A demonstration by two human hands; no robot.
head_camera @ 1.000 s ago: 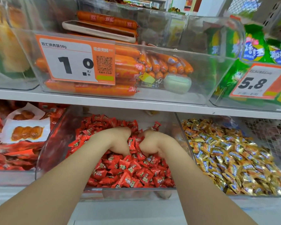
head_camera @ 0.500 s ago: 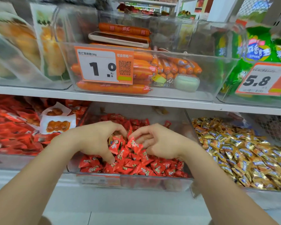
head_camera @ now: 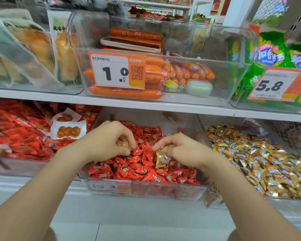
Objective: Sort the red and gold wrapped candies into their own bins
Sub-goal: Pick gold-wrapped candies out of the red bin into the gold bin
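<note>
A clear bin [head_camera: 146, 190] on the lower shelf holds a heap of red wrapped candies [head_camera: 139, 169]. To its right a second clear bin [head_camera: 214, 200] is piled with gold wrapped candies [head_camera: 261, 159]. Both my hands hover over the red heap. My left hand [head_camera: 106, 141] holds a gold candy [head_camera: 122, 144] in its curled fingers. My right hand [head_camera: 181, 150] pinches another gold candy [head_camera: 161, 160], which hangs just above the red ones.
Left of the red bin lie red snack packets [head_camera: 19, 133]. The upper shelf carries a clear bin of orange sausages [head_camera: 125, 93] with a 1.0 price tag [head_camera: 116, 70] and a phone [head_camera: 130, 44] on top, and green bags [head_camera: 271, 54] behind a 5.8 tag [head_camera: 276, 86].
Both hands have risen out of the red heap and drawn apart. Each now holds a gold candy that was not seen before. The view has shifted left and down.
</note>
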